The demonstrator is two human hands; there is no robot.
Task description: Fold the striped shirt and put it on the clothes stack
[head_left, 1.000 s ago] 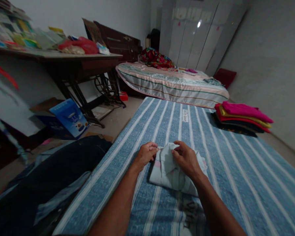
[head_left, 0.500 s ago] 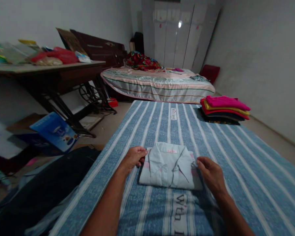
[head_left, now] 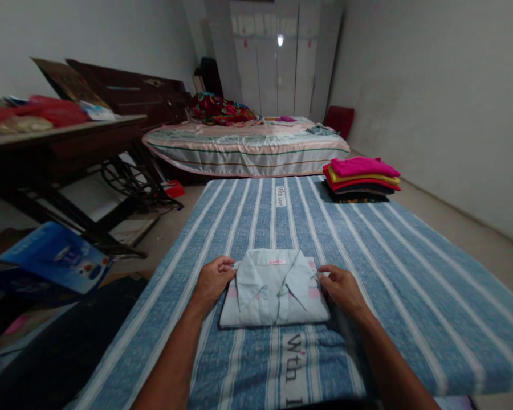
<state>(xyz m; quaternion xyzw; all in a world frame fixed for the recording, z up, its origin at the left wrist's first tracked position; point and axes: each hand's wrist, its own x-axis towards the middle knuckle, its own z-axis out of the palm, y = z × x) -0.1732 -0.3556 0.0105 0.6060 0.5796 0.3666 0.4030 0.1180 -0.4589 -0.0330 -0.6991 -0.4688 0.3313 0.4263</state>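
Note:
A folded pale shirt (head_left: 256,302) with pink bands lies on the striped cloth in front of me, its collar at the far end and a small label inside the neck. My left hand (head_left: 214,280) is at the shirt's far left edge, thumb and fingers closed on the fabric there. On the opposite side, my right hand (head_left: 341,287) pinches the far right edge near the shoulder. Both forearms reach in from the near side.
Blue and white striped cloth (head_left: 188,250) covers the surface. A stack of folded clothes (head_left: 361,177) stands at its far right. Beyond is a bed (head_left: 248,151); at left are a treadle table (head_left: 64,136), a blue box (head_left: 60,253) and dark clothes (head_left: 77,341).
The view has turned slightly right, so everything sits further left. The shirt lies in about the same place on the cloth, with both hands still at its sides and their fingers slightly shifted.

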